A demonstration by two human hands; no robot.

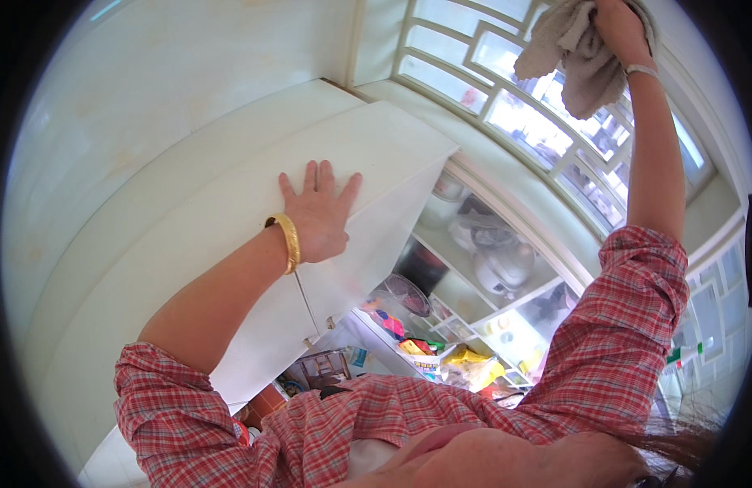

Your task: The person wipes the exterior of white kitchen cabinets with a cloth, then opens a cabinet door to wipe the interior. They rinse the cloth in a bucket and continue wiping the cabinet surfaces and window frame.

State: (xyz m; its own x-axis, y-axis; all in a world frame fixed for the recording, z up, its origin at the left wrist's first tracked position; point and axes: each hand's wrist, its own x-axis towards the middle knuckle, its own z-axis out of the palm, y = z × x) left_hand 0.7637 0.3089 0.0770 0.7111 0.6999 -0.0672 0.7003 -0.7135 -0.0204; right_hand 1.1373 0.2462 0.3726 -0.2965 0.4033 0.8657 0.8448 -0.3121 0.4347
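My left hand point(318, 213) lies flat with fingers spread on the top of a white cabinet point(376, 140), close to its front edge. A gold bangle point(286, 243) circles that wrist. Raised at the upper right, my right hand point(623, 27) grips a bunched grey-beige towel cloth point(589, 67). The cloth hangs in front of a white lattice window point(534, 128), and part of its upper edge leaves the picture. I cannot tell whether it touches the lattice.
Tiled wall point(138, 104) rises behind the cabinet. Below the window, open shelves point(461, 287) hold a silvery pot-like appliance point(504, 265) and a wire-mesh strainer point(406, 293). Colourful packets point(425, 348) and a yellow plastic bag point(473, 366) lie lower down. Small metal latches point(330, 323) project from the cabinet doors.
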